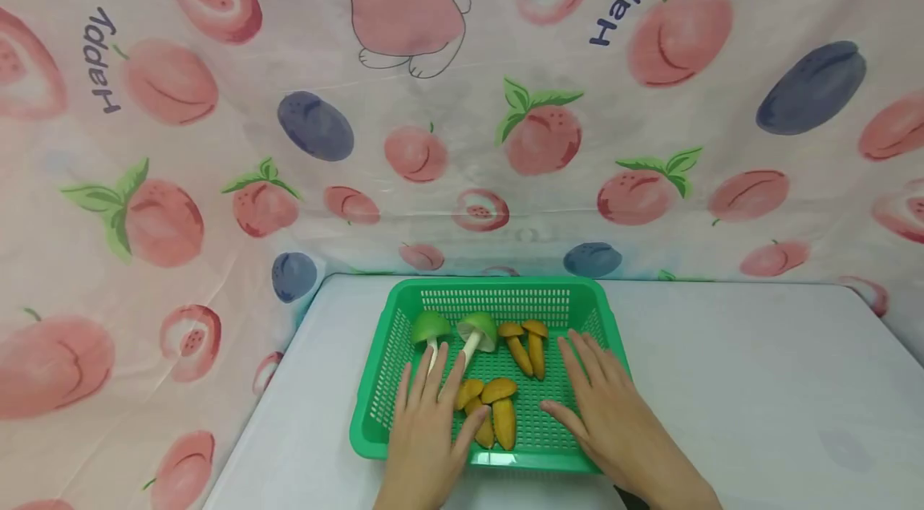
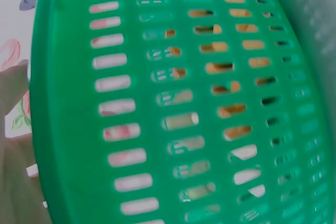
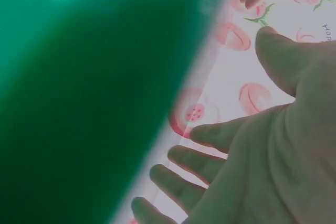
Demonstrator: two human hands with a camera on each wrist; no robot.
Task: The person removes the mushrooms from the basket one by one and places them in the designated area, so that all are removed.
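Note:
A green plastic basket [image 1: 498, 283] with slotted walls stands on the table. My left hand [image 1: 428, 426] hovers over its front left part, fingers straight and spread, hiding part of a white mushroom stem. Over the right side is my right hand [image 1: 613, 410], also spread, thumb pointing inward. Neither hand holds anything. Two green-capped mushrooms [image 1: 479, 327] with white stems lie at the back left. Beside them are two brown mushrooms [image 1: 536, 350], and two more brown mushrooms [image 1: 504, 414] lie nearer the front, by my left thumb. Through the slots of the basket wall [image 2: 68, 103], mushrooms show in the left wrist view.
A white-covered table [image 1: 736, 382] extends to both sides of the basket. Behind it and to the left hangs a cloth [image 1: 447, 109] printed with peaches, dark plums and lettering. A small dark object [image 1: 630, 498] shows beneath my right wrist.

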